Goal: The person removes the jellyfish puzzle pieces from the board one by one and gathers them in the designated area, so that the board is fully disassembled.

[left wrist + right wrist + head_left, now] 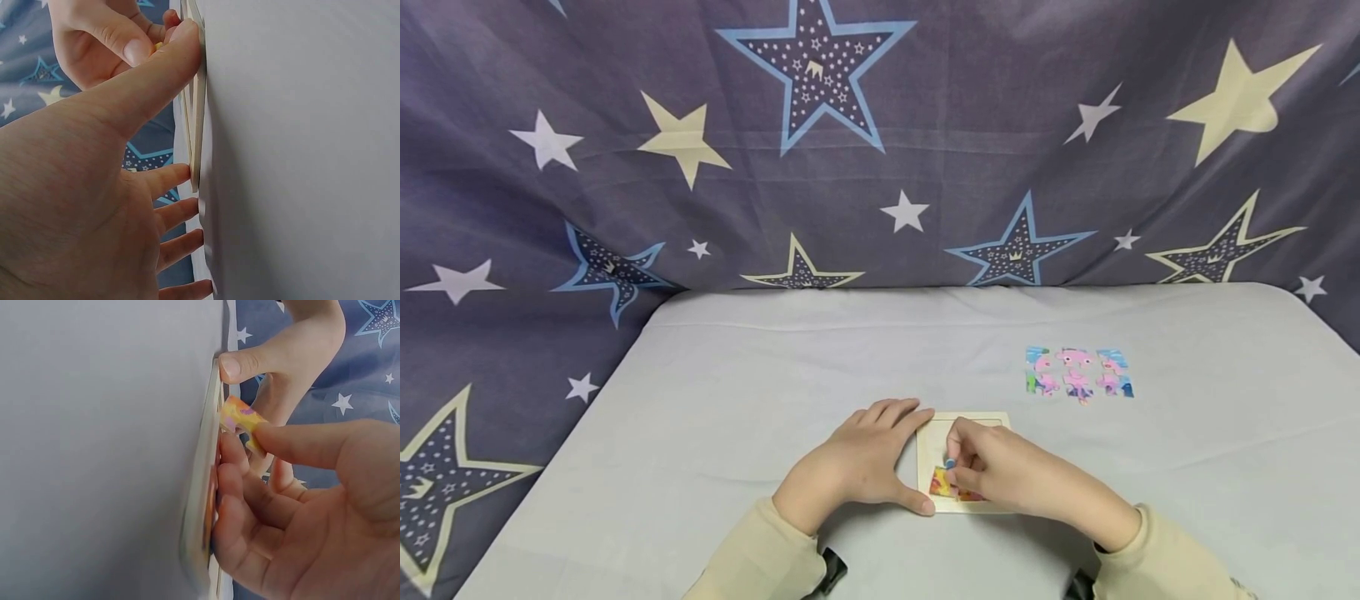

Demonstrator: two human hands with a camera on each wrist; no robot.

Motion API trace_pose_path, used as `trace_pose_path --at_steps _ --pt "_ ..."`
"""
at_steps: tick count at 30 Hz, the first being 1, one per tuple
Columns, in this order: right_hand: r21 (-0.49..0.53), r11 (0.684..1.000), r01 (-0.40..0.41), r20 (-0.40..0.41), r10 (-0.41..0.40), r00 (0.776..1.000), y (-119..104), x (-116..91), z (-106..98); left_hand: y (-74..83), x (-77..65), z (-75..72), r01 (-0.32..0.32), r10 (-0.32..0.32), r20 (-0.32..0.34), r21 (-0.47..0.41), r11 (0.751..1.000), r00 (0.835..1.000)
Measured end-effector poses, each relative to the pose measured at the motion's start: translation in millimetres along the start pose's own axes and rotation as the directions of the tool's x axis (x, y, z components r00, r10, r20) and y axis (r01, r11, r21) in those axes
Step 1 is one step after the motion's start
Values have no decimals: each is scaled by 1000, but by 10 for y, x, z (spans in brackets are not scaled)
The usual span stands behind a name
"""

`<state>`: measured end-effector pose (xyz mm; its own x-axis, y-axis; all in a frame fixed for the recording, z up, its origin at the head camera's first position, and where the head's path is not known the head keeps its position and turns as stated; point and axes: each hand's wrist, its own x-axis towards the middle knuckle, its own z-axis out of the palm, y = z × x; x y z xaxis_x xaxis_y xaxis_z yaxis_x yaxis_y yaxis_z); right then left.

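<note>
A shallow wooden puzzle tray (962, 416) lies on the table in front of me. My left hand (871, 458) rests at its left side with fingers spread, thumb at the near corner and index finger at the far one. In the left wrist view the thumb (169, 62) presses the tray's edge. My right hand (1000, 467) is over the tray, pinching a yellow jigsaw piece (240, 419) between thumb and fingers. The piece is tilted, its lower edge close to the tray. An orange-red piece (970, 496) lies along the tray's near side, partly hidden by the right hand.
Several pink and blue jigsaw pieces (1077, 382) lie in a group at the back right, picture side up. The table has a light grey cloth (775, 358). Behind and left of it hangs a dark star-patterned curtain (850, 183).
</note>
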<state>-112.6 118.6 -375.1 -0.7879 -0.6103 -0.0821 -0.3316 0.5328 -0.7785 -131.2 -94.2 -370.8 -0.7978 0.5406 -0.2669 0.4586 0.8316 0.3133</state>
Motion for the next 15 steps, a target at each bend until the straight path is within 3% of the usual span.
trace_pose_path --at_steps 15 --pt "-10 999 39 32 -39 999 15 -21 -64 -1 -4 -1 1 -1 2 -1 1000 1000"
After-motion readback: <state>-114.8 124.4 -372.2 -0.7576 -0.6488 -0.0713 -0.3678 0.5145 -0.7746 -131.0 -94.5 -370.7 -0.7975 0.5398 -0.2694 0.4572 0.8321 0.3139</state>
